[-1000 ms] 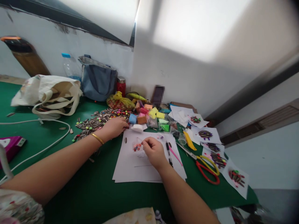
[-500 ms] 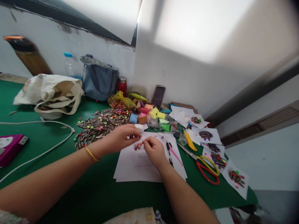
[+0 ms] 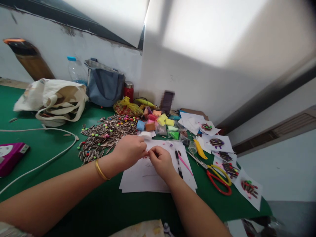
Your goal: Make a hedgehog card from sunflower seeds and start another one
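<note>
My left hand (image 3: 130,151) and my right hand (image 3: 161,161) meet fingertip to fingertip above white paper sheets (image 3: 134,181). Both are closed in a pinch; whatever lies between the fingers is too small or hidden to name. Faint drawn lines show on the paper beneath them. The small reddish pieces on the sheet are now mostly covered by my hands. Right of my right hand, a black pen (image 3: 177,157) and a pink stick (image 3: 185,164) lie on the paper. A heap of sunflower seeds (image 3: 108,131) mixed with coloured bits spreads beyond my left forearm.
Scissors (image 3: 218,177) with red and yellow handles and a yellow cutter (image 3: 200,149) lie to the right. Cards with seed pictures (image 3: 217,143) line the right edge. Coloured clay blocks (image 3: 150,126), a blue bag (image 3: 106,85) and a white tote (image 3: 49,95) stand behind. A white cable (image 3: 49,164) crosses the left.
My left hand has moved slightly right and down, turning so its fingers now touch my right fingertips. The reddish pieces seen between the hands before are now mostly hidden.
</note>
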Demonstrator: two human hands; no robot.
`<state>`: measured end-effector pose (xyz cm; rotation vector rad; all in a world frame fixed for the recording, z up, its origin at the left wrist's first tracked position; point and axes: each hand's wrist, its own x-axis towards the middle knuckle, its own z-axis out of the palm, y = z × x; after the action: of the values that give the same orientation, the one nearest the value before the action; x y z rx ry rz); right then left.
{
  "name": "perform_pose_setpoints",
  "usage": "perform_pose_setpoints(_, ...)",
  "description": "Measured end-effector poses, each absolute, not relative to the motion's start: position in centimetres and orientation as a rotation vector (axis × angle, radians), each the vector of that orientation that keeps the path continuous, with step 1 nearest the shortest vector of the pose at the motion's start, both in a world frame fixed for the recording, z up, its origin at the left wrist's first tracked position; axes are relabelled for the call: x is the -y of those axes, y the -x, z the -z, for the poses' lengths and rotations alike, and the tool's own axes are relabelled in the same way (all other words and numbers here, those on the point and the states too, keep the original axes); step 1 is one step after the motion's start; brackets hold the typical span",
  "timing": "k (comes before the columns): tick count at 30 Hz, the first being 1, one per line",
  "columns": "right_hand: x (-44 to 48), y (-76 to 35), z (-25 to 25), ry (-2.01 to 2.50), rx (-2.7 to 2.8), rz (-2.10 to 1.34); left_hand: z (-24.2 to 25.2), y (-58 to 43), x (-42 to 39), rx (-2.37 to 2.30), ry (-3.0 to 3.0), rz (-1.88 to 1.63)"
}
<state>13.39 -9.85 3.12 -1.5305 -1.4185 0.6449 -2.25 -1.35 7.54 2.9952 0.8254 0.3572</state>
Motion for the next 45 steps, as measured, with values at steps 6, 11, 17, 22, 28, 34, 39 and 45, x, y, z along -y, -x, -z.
perform_pose_setpoints(6, 9.8, -13.8, -3.0, 1.531, 1.36, -0.673, -6.7, 3.2, -3.5, -0.771, -2.492, -0.449)
perform_pose_setpoints(11, 9.7, -13.8, -3.0, 1.531, 1.351, -0.677, -4.7, 3.9, -8.5, -1.108, -2.729, -0.494)
perform_pose_setpoints(17, 9.7, -13.8, -2.9, 1.53, 1.351, -0.671, -3.4, 2.5, -9.2, -1.077, -2.819, -0.342)
perform_pose_setpoints(22, 9.5, -13.9, -2.7, 1.53, 1.344, -0.681, -3.2, 1.6, -9.1, -1.108, -2.83, -0.267)
perform_pose_setpoints(28, 9.6, -13.9, -2.7, 1.531, 1.359, -0.666, -3.4, 0.9, -8.7, -1.108, -2.835, -0.232)
perform_pose_setpoints(34, 9.5, -14.0, -2.7, 1.542, 1.354, -0.668, -3.9, 1.8, -8.5, -1.197, -2.767, -0.306)
perform_pose_setpoints(39, 9.5, -13.9, -2.6, 1.541, 1.349, -0.675, -4.3, 3.3, -8.8, -1.199, -2.687, -0.375)
perform_pose_setpoints(45, 9.5, -13.9, -2.7, 1.529, 1.351, -0.672, -4.4, 4.7, -8.2, -1.131, -2.621, -0.383)
